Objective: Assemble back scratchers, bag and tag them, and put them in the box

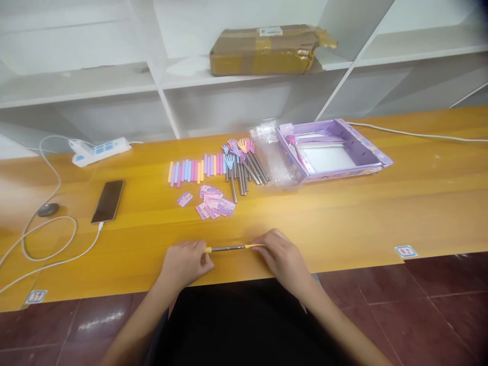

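Note:
Between my two hands, just above the table's front edge, a telescopic back scratcher (227,248) with a metal rod and yellow ends lies level. My left hand (186,263) is closed around its yellow handle end. The fingers of my right hand (284,258) pinch the other yellow end, hiding most of it. Farther back lies a pile of back scratchers (241,165) with metal rods and small hand-shaped heads in blue, purple, orange and pink. Left of them is a row of coloured handle tubes (196,170). Small printed cards (216,202) lie loosely heaped in front of these.
A purple display box (345,175) holding some scratchers stands at back right, with clear plastic bags (272,157) beside it. To the left are a phone (108,202) on a white cable, a power strip (101,151) and a taped parcel (263,51) on the shelf behind.

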A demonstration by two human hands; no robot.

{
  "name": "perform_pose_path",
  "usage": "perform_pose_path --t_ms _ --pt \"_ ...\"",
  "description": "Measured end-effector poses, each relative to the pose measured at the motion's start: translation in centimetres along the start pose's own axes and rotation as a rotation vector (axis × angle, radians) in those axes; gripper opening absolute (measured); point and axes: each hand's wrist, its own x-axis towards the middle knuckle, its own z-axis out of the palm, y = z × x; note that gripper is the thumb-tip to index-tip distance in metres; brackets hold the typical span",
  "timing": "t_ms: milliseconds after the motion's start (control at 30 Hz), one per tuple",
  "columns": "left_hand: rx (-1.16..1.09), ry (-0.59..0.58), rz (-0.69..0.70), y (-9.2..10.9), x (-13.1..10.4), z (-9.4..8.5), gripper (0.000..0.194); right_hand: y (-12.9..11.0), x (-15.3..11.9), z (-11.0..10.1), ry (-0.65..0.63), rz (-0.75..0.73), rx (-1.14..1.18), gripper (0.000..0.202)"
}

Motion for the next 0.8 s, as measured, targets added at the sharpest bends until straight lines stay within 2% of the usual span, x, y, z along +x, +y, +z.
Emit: perform_pose_path --t_ms 67,133,200,267,300,367,533,667,800 --pt "0.050 0.058 0.009 -2.8 -0.9 -0.8 0.008 1.9 -0.4 -3.2 0.056 0.003 -0.052 0.013" --pt "0.121 0.126 0.024 -6.8 -2.5 -2.0 0.008 4.6 -1.5 -7.5 0.100 0.035 -0.147 0.013" --pt "0.179 0.174 0.037 -10.9 -4.4 -3.0 0.012 7.6 -3.1 -11.8 0.228 0.100 -0.290 0.017" --pt "0.210 0.213 0.089 -14.0 -6.1 -3.7 0.015 10.1 -4.9 -14.8 0.337 0.177 -0.412 0.028" --pt "0.210 0.204 0.109 -15.0 -6.8 -3.9 0.015 11.0 -5.7 -15.7 0.322 0.222 -0.413 0.030" --pt "0.226 0.189 0.115 -15.6 -7.6 -3.8 0.015 11.9 -6.8 -16.1 0.290 0.282 -0.385 0.029" --pt "0.286 0.178 0.061 -14.0 -7.4 -3.2 0.013 11.7 -7.4 -14.2 0.305 0.388 -0.298 0.018" --pt "0.271 0.228 0.027 -13.5 -6.8 -3.3 0.013 11.4 -7.2 -14.2 0.317 0.426 -0.306 0.017" --pt "0.291 0.301 0.057 -13.4 -7.0 -3.3 0.015 10.9 -6.7 -14.5 0.314 0.434 -0.330 0.021"
